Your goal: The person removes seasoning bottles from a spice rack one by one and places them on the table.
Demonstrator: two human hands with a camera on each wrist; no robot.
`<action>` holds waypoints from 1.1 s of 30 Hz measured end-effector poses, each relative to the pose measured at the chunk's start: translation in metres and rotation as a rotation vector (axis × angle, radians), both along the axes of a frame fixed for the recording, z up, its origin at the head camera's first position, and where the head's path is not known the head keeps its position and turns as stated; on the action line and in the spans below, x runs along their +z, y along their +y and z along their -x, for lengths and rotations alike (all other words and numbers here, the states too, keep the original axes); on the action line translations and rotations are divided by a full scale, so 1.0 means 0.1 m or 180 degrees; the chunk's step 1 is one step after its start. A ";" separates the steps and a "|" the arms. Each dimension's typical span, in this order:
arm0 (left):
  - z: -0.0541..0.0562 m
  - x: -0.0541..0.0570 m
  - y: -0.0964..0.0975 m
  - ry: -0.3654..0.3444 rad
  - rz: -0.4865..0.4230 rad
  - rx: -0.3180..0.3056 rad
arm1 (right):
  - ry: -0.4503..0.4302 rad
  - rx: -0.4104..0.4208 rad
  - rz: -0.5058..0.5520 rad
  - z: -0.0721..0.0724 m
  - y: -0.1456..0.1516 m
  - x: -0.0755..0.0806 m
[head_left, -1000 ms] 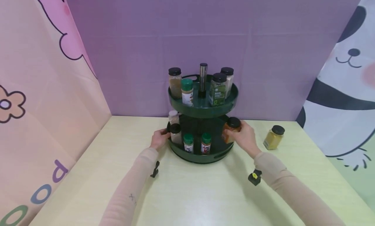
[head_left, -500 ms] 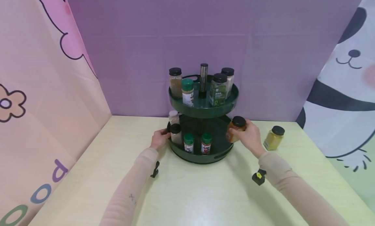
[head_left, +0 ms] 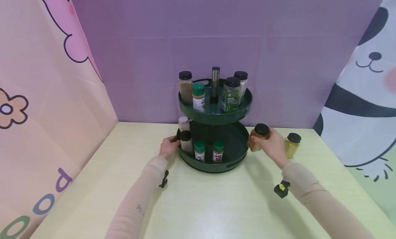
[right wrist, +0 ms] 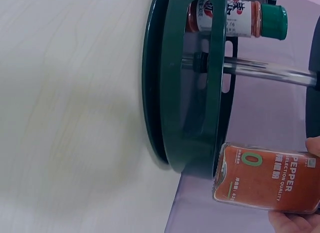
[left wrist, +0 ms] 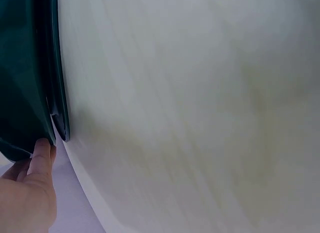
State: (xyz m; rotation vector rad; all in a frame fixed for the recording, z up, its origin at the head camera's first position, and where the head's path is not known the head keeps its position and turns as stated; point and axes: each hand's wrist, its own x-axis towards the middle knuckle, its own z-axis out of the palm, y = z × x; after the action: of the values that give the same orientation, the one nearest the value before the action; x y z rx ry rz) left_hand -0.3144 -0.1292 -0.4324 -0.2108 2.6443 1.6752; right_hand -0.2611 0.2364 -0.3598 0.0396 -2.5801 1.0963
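Note:
A dark green two-tier spice rack [head_left: 213, 120] stands on the table, with a metal post through its middle. My left hand [head_left: 168, 147] holds the lower tier at its left edge; in the left wrist view the thumb [left wrist: 42, 150] lies against the tier's green wall [left wrist: 20, 83]. My right hand [head_left: 276, 148] grips a square spice jar [head_left: 256, 139] of orange-red powder with a black lid, raised just right of the lower tier. Its label [right wrist: 280, 173] reads PEPPER in the right wrist view. Behind that hand stands a jar of yellow powder [head_left: 292, 148], partly hidden.
Two small green-capped bottles [head_left: 218, 152] stand at the lower tier's front, with a black-lidded jar [head_left: 186, 142] and a pale-capped one [head_left: 183, 123] at its left. Several jars fill the upper tier, including a green-labelled jar [head_left: 231, 96]. A purple backdrop [head_left: 148, 67] hangs behind.
My right hand has moved the orange-red jar rightward, from over the lower tier's right side to just outside its rim. The left hand and the rack have stayed put.

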 end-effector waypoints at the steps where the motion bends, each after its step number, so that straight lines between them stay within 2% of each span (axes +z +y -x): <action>1: 0.00 0.00 0.00 0.0001 -0.0006 0.0001 | -0.0001 -0.0009 -0.0004 -0.01 0.02 0.00; 11: 0.00 0.00 0.01 0.0023 0.0005 0.0004 | -0.0156 -0.0220 -0.0037 -0.10 0.13 0.06; 33: 0.01 -0.01 0.00 -0.0008 -0.0003 0.0002 | -0.0286 -0.0366 0.0000 -0.21 0.43 -0.05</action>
State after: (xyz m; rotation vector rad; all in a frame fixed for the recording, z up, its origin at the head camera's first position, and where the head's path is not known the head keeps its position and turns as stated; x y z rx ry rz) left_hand -0.3151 -0.1294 -0.4339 -0.2134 2.6419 1.6753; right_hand -0.2401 0.2798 -0.3648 -0.1599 -2.6246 1.0791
